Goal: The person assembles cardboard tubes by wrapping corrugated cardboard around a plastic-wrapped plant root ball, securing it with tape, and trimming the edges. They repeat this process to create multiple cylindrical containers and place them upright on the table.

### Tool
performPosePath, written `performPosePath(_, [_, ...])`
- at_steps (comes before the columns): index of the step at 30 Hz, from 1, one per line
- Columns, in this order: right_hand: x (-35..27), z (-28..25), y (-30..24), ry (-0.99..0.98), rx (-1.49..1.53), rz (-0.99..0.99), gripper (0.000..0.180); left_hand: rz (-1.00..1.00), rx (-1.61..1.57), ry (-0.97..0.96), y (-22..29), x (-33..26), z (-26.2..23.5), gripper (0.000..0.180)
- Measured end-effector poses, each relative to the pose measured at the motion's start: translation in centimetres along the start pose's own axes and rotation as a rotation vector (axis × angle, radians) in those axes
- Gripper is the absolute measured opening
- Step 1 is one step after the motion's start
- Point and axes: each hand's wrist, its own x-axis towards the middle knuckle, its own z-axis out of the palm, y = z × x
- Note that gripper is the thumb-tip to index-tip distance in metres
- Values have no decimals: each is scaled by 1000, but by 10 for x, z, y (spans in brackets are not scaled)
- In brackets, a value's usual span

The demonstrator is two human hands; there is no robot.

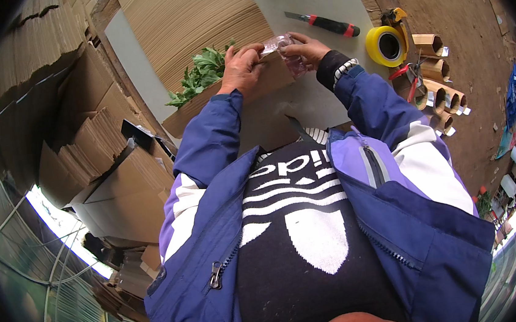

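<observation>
Leafy green stems [198, 77] lie in a folded piece of brown cardboard [269, 80] at the near side of the work surface. My left hand [242, 68] is closed over the cardboard's upper edge, beside the leaves, with its fingers bent. At the cardboard's right end, crinkled clear plastic [296, 69] wraps around or covers the tip. My right hand [308, 51] pinches this plastic between thumb and fingers. What lies under the plastic cannot be made out.
Flat cardboard sheets [190, 19] are stacked beyond my hands. A utility knife [332, 25], a yellow tape roll [374, 46] and red-handled cutters [412, 86] lie to the right. Several cardboard sleeves [434, 71] stand past them. Cardboard boxes [123, 197] crowd the left.
</observation>
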Motion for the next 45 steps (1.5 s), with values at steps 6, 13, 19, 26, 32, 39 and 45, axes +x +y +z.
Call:
performPosePath(6, [6, -15, 0, -367, 77, -47, 46, 101, 22, 85, 1, 4, 5, 20])
performPosePath(13, [-5, -5, -6, 151, -503, -99, 79, -144, -30, 16, 12, 13, -1, 23])
performPosePath(19, [-68, 22, 30, 313, -1453, -1079, 61, -309, -122, -52, 8, 27, -11, 24])
performPosePath(26, [-23, 38, 50, 359, -1857, -1202, 58, -413, -148, -99, -6, 40, -6, 33])
performPosePath(32, [-7, 38, 52, 357, -1882, -1151, 53, -342, 179, -379, -40, 27, -22, 47])
performPosePath(39, [-16, 46, 38, 352, -1917, -1058, 59, -476, 272, -695, -67, 17, -69, 64])
performPosePath(45, [-19, 45, 41, 353, -1894, -1100, 61, -321, 303, -786, -61, 21, -84, 58])
